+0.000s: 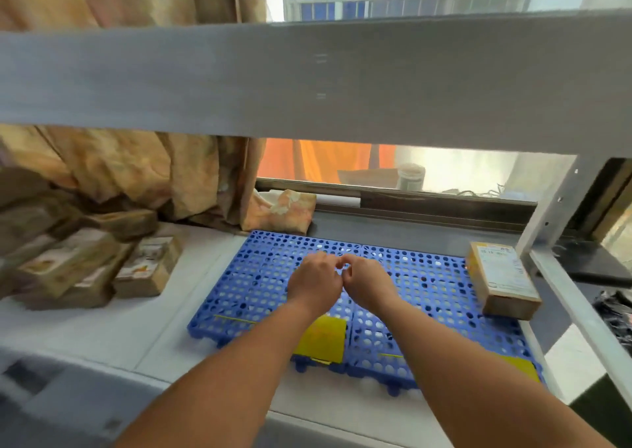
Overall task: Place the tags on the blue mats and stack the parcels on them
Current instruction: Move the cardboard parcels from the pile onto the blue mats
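Note:
Two blue perforated mats lie side by side on the grey shelf, the left mat point(260, 276) and the right mat point(427, 276). My left hand point(316, 282) and my right hand point(367, 282) meet above the seam between them, fingers curled and fingertips touching; nothing shows in either hand. A yellow tag point(321, 340) lies at the left mat's front right corner, partly under my left forearm. Another yellow tag point(519, 367) sits at the right mat's front right corner. One brown parcel point(502, 280) with a yellow and white label lies on the right mat's far right side.
A pile of brown parcels point(85, 259) is heaped on the shelf left of the mats, against a patterned curtain point(136, 174). A grey shelf beam point(307, 82) crosses low overhead. A metal upright point(561, 201) stands at the right. The window sill point(427, 208) runs behind the mats.

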`<control>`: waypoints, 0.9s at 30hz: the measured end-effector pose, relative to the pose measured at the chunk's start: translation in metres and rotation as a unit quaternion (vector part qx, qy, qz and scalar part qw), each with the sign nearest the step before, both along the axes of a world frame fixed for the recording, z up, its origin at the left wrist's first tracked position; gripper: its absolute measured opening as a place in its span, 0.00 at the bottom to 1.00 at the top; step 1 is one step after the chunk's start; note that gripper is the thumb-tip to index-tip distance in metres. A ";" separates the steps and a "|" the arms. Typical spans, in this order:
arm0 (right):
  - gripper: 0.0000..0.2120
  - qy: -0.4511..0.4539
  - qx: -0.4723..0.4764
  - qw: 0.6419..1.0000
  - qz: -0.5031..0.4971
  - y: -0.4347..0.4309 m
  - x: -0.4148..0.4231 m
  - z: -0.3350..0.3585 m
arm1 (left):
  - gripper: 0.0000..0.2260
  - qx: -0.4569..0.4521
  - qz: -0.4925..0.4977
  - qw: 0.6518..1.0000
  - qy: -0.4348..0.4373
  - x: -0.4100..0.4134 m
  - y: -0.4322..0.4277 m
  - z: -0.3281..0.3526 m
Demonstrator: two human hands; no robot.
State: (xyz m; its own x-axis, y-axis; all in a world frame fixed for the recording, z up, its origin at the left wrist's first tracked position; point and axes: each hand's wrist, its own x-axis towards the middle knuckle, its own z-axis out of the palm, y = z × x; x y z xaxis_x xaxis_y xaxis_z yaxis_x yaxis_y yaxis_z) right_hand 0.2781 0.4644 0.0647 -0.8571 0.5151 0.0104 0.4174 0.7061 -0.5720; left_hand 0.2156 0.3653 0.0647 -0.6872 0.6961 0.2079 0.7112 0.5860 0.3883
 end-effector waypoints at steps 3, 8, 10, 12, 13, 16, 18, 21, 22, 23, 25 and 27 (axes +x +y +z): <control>0.17 -0.002 0.001 1.000 0.015 -0.045 -0.054 0.003 | 0.12 -0.003 0.026 0.999 0.029 -0.064 -0.056 0.010; 0.15 0.016 -0.023 1.000 0.011 -0.148 -0.147 -0.007 | 0.11 0.025 0.147 0.989 -0.016 -0.174 -0.169 0.011; 0.14 0.016 -0.044 0.999 0.005 -0.195 -0.182 -0.012 | 0.13 0.021 0.155 0.987 -0.031 -0.212 -0.210 0.003; 0.14 0.012 -0.054 0.998 0.008 -0.232 -0.210 -0.020 | 0.13 0.030 0.164 0.985 -0.047 -0.238 -0.240 -0.007; 0.15 0.010 -0.058 0.998 0.004 -0.247 -0.223 -0.023 | 0.13 0.032 0.164 0.984 -0.058 -0.248 -0.252 -0.011; 0.16 -0.008 -0.074 0.997 0.003 -0.283 -0.249 -0.027 | 0.16 0.006 0.116 0.990 -0.085 -0.264 -0.281 -0.021; 0.17 -0.015 -0.074 0.997 0.006 -0.300 -0.263 -0.029 | 0.19 -0.035 0.051 0.995 -0.073 -0.274 -0.295 -0.027; 0.21 -0.022 -0.065 0.998 -0.003 -0.318 -0.279 -0.032 | 0.23 -0.067 0.035 0.992 -0.097 -0.286 -0.307 -0.033; 0.21 -0.024 -0.070 0.997 -0.017 -0.322 -0.283 -0.033 | 0.23 -0.055 0.051 0.989 -0.125 -0.289 -0.310 -0.035; 0.22 -0.024 -0.077 0.996 -0.034 -0.326 -0.286 -0.033 | 0.23 -0.036 0.069 0.985 -0.155 -0.291 -0.312 -0.036; 0.24 -0.017 -0.110 0.991 -0.075 -0.330 -0.290 -0.036 | 0.22 -0.021 0.097 0.976 -0.192 -0.291 -0.313 -0.036; 0.26 0.000 -0.164 0.980 -0.109 -0.332 -0.293 -0.041 | 0.19 -0.008 0.114 0.971 -0.212 -0.292 -0.312 -0.037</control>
State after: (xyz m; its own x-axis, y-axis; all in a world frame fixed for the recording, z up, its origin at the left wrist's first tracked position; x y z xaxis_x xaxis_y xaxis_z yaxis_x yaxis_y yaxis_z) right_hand -0.0148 0.1324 0.0234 -0.7260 0.6619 -0.1866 0.5382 0.3780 -0.7533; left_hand -0.0760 0.0529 0.0280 -0.8451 0.5171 -0.1358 0.3413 0.7174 0.6074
